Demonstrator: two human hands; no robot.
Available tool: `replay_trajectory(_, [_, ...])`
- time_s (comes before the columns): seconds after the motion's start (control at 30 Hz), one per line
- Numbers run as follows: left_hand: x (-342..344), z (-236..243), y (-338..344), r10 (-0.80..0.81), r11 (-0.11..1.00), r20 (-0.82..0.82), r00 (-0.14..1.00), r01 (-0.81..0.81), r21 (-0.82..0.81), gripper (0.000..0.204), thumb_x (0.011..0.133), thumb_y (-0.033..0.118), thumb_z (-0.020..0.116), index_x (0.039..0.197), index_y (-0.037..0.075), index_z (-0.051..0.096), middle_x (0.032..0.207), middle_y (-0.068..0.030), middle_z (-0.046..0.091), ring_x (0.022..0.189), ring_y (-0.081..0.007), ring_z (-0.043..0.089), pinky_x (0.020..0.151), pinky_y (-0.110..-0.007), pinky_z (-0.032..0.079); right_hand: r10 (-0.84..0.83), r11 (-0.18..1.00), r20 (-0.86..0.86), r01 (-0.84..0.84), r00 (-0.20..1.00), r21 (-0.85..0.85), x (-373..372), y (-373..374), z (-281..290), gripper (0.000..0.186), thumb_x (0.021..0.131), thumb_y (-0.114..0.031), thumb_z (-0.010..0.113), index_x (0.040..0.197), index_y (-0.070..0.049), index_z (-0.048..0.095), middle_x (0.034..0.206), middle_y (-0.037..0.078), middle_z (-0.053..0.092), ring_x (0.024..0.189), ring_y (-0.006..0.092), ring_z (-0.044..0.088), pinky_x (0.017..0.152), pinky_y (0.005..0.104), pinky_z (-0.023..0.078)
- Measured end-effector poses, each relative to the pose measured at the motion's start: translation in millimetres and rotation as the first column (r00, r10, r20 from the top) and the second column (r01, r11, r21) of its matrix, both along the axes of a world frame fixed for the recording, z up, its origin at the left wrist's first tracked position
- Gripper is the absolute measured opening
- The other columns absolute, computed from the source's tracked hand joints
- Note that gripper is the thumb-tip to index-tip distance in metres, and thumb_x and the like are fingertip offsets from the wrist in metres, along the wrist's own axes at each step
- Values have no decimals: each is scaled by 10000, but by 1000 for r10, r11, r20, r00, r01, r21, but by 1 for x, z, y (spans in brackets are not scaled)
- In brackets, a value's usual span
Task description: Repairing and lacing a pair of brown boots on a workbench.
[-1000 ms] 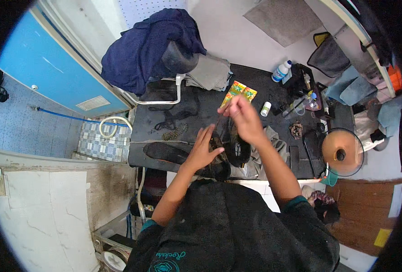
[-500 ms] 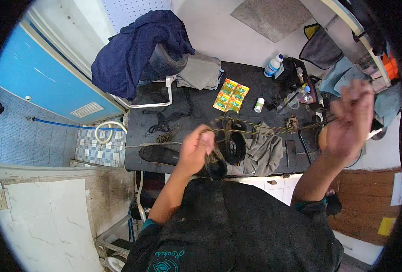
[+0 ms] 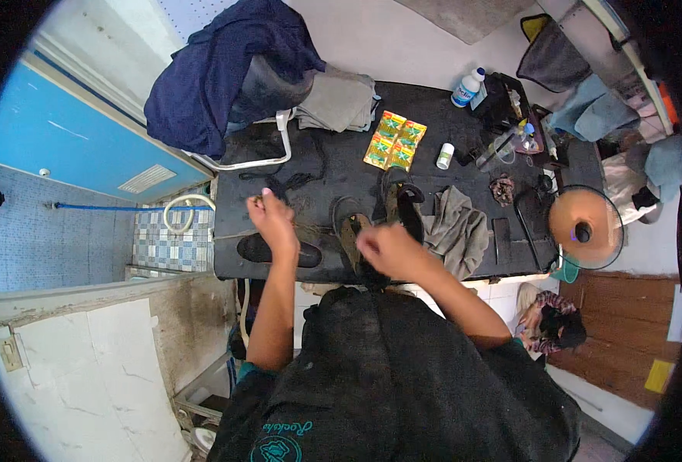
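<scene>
Two dark shoes stand side by side at the table's near edge, a left shoe [image 3: 348, 223] and a right shoe [image 3: 408, 212]. My right hand [image 3: 391, 250] is closed over the left shoe's opening; whatever its fingers pinch is hidden. My left hand [image 3: 272, 222] is raised left of the shoes, fingers pinched, with a bit of yellow-and-black shoelace [image 3: 262, 199] seeming to show at the tips. Below that hand lies a dark insole [image 3: 256, 249]. A black lace [image 3: 301, 180] lies loose farther back.
A grey cloth [image 3: 458, 231] lies right of the shoes. Behind are yellow-green sachets [image 3: 395, 141], a small white bottle [image 3: 445, 155] and a blue-white bottle [image 3: 468, 88]. A round fan [image 3: 586, 227] stands at right; another person [image 3: 549, 319] is below it.
My right hand has swung from far right to the left shoe. My left hand has moved left, away from the shoes. The lace stretched between my hands is no longer seen taut.
</scene>
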State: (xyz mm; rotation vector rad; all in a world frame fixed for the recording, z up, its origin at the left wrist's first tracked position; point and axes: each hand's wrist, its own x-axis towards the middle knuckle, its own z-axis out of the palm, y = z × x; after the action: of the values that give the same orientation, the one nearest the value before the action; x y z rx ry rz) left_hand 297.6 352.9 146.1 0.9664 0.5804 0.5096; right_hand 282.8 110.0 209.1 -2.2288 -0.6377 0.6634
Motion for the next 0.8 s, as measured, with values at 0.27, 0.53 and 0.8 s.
replay_trajectory(0.27, [-13, -69, -18, -182, 72, -346, 921, 363, 929, 559, 867, 244, 742, 1350, 65, 524, 1405, -281, 452, 1253, -498, 464, 1109, -563, 348, 113, 867, 113, -42, 987, -497, -54, -20, -139, 170, 806, -17, 654, 937, 39, 745, 918, 314, 704, 865, 444, 738, 750, 500, 605])
replay_trajectory(0.53, [-52, -81, -71, -605, -41, -493, 625, 593, 804, 401, 844, 204, 762, 1165, 52, 575, 1307, -186, 461, 1284, -426, 399, 1087, -528, 389, 157, 736, 303, 93, 940, -671, -64, 11, -110, 248, 881, -75, 639, 1059, 89, 692, 1109, 232, 639, 989, 345, 620, 838, 378, 558])
replay_trajectory(0.8, [-49, -86, -54, -671, -14, -472, 571, 627, 779, 340, 909, 259, 741, 1085, 40, 548, 1256, -154, 516, 1274, -389, 433, 1062, -512, 401, -303, 758, 253, 393, 919, -520, -60, 23, -131, 430, 825, -52, 724, 1164, 52, 482, 1226, 285, 578, 1180, 451, 570, 985, 495, 487])
